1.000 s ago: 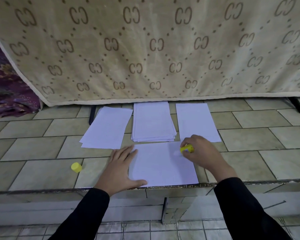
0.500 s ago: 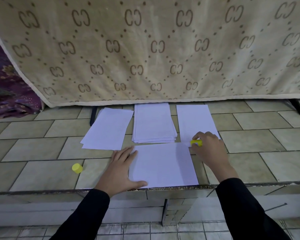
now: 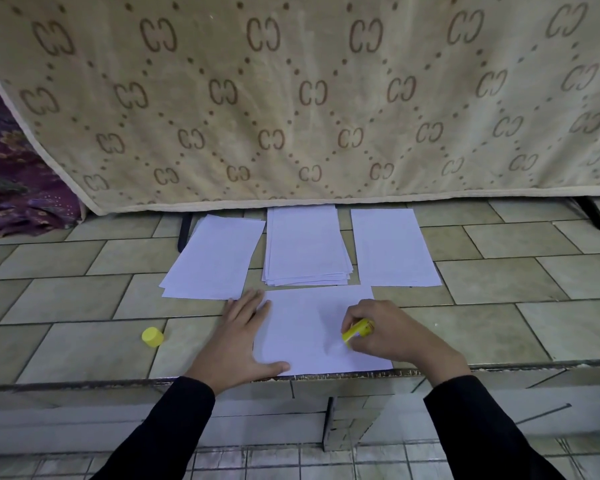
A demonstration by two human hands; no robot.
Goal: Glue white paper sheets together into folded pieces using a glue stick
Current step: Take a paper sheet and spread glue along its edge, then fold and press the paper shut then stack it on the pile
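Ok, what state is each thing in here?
near sheet: flat, unfolded.
left hand: flat, pressing near sheet.
right hand: grips glue stick.
glue stick: uncapped, tilted, tip on near sheet.
cap: off, lying apart on tiles.
stack: flat, edges fanned.
left sheets: flat, offset.
right sheet: flat.

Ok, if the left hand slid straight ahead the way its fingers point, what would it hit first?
Probably the middle stack of paper, at its near left corner. The left hand also lies close to the left pile, so it might graze that.
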